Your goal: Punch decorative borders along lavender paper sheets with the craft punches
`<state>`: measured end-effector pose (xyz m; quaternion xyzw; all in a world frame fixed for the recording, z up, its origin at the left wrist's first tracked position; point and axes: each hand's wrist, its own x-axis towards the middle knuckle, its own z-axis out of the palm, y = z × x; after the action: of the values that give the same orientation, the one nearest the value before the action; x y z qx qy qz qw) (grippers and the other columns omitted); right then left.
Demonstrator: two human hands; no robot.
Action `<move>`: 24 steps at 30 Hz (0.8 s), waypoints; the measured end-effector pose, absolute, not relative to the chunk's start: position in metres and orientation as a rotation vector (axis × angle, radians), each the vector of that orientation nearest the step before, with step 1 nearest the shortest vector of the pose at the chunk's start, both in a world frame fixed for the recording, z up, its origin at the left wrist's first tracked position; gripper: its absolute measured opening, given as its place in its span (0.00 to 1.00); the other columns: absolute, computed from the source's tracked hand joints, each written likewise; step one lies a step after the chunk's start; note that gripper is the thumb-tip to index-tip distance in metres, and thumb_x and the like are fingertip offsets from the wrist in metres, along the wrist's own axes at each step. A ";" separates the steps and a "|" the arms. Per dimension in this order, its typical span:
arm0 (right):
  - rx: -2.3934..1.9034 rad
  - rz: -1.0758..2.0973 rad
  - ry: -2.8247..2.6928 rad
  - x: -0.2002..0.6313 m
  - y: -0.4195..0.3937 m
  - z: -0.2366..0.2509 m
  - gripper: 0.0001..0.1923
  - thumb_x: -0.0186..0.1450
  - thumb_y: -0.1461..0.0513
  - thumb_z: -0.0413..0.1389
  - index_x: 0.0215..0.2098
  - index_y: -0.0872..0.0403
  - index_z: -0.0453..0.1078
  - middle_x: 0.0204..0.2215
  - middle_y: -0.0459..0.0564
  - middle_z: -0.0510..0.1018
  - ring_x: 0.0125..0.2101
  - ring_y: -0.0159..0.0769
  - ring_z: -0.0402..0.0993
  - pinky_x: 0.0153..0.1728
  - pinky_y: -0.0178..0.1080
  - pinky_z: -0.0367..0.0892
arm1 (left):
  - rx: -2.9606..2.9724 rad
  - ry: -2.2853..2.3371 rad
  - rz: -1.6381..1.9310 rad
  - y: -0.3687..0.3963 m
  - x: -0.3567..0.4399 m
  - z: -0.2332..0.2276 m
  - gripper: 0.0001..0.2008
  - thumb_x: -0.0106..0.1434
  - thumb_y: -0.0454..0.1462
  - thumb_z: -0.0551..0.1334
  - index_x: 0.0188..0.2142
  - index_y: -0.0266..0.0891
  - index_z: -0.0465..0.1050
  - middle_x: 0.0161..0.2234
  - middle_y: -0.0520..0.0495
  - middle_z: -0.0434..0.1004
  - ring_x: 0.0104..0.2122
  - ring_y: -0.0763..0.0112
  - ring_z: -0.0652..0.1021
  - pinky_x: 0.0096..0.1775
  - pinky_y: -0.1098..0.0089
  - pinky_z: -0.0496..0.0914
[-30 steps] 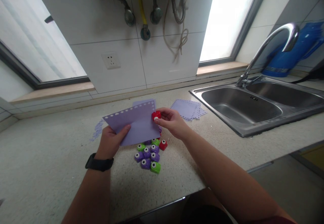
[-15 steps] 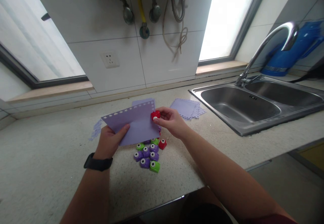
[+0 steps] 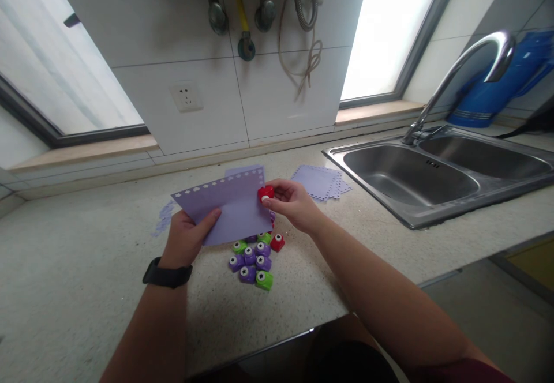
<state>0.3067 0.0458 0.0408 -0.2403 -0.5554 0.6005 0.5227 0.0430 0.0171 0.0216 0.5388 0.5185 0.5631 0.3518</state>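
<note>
My left hand (image 3: 190, 234) pinches a lilac sheet of paper (image 3: 236, 213) by its left part, thumb on top. Cut-out shapes run along the paper's far edge and begin down its right edge. At that right edge, my right hand (image 3: 294, 203) holds a small red paper punch (image 3: 265, 194) between thumb and fingers, with its white button towards me. Below the sheet, on the counter, lie several purple, green and red craft punches, among them a green punch (image 3: 264, 280) and a red punch (image 3: 277, 243). The paper hides part of this group.
Punched lilac sheets (image 3: 318, 181) lie stacked right of my hands; another lilac sheet (image 3: 244, 170) is partly hidden behind the held one. Small lilac scraps (image 3: 165, 218) lie at left. A steel sink (image 3: 402, 216) with a tap (image 3: 459, 71) is at right, near a blue jug (image 3: 493, 94).
The view has shifted slightly. Both hands keep their hold, and the red punch stays at the right edge of the paper.
</note>
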 end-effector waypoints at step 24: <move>-0.550 1.444 -1.313 0.306 0.046 0.043 0.18 0.54 0.60 0.73 0.41 0.54 0.78 0.39 0.49 0.81 0.39 0.31 0.77 0.48 0.38 0.74 | 1.406 1.317 1.478 0.018 0.043 0.020 0.24 0.55 0.45 0.75 0.48 0.33 0.82 0.45 0.39 0.84 0.43 0.56 0.83 0.48 0.61 0.77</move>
<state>0.3059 0.0459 0.0425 -0.2304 -0.5498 0.6046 0.5284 0.0427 0.0176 0.0196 0.5424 0.5083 0.5704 0.3493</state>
